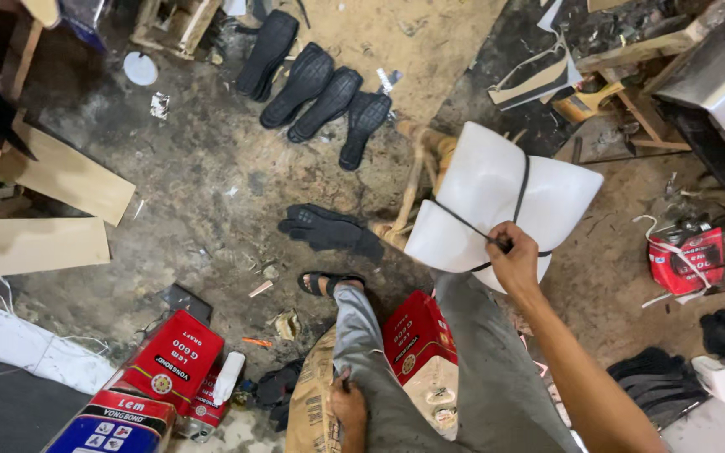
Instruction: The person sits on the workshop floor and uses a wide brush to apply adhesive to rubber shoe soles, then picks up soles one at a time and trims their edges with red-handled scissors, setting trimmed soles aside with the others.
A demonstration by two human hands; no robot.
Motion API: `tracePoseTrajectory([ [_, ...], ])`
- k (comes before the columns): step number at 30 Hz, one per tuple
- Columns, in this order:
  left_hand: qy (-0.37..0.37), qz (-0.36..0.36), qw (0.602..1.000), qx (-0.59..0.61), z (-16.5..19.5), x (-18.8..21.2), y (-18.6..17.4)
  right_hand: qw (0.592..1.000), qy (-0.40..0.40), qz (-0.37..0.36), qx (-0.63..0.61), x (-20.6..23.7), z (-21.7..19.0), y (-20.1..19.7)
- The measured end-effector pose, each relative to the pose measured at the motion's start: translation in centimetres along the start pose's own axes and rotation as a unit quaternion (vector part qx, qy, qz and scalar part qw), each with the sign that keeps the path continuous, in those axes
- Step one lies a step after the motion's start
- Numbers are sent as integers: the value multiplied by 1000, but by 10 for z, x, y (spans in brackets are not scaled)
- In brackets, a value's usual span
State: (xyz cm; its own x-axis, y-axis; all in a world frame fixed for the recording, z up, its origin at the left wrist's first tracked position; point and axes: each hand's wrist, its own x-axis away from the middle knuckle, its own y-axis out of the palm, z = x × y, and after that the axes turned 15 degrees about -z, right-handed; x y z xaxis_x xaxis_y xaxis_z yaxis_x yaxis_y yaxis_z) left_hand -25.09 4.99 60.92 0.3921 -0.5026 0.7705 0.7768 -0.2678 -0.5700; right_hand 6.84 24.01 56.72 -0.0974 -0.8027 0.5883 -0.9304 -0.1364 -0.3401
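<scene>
Your right hand (513,262) is closed in a pinch on a thin dark tool (472,228), its tip drawn across the white, floppy sheet of material (484,189) draped over a pale wooden stand (417,180) in front of your knees. A curved dark line runs over the sheet, and your hand sits at its near edge, just above your grey trouser leg (497,369).

Your left hand (348,407) rests low beside your left thigh, fingers curled against the brown paper sack (312,403) at the bottom of the view; you cannot tell whether it actually grips anything.

Between your legs stands a red cardboard box (413,335). A black sandal (329,283) is on your left foot, and a black glove (329,228) lies on the dirty concrete floor (203,176) just past it. Farther out, near the floor's far edge, four black rubber shoe soles (312,84) lie side by side. Red tins (169,361) sit near the lower left corner, and a red bag (685,260) lies at the right.
</scene>
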Motion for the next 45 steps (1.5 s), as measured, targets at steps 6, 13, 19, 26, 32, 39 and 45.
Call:
tracePoseTrajectory([
  [6,52,35,998,17,29,4,4,999,0,28,-28,-15,3,-41],
  [13,-24,25,999,37,38,7,-2,995,-49,55,-68,-63,-18,-58],
  [19,-3,63,972,225,32,5,-5,978,-125,5,-167,-154,-82,-51],
  [26,-81,130,955,254,51,6,-13,993,-27,-44,-110,-258,-206,-2],
  [32,-148,183,958,166,55,-2,-8,991,-44,-115,-48,-300,-287,57],
  [39,-106,153,970,158,63,-10,-12,974,-179,-140,19,-311,-278,105],
  [45,55,-9,810,583,123,-48,-14,894,-42,-358,-266,-182,-178,148],
])
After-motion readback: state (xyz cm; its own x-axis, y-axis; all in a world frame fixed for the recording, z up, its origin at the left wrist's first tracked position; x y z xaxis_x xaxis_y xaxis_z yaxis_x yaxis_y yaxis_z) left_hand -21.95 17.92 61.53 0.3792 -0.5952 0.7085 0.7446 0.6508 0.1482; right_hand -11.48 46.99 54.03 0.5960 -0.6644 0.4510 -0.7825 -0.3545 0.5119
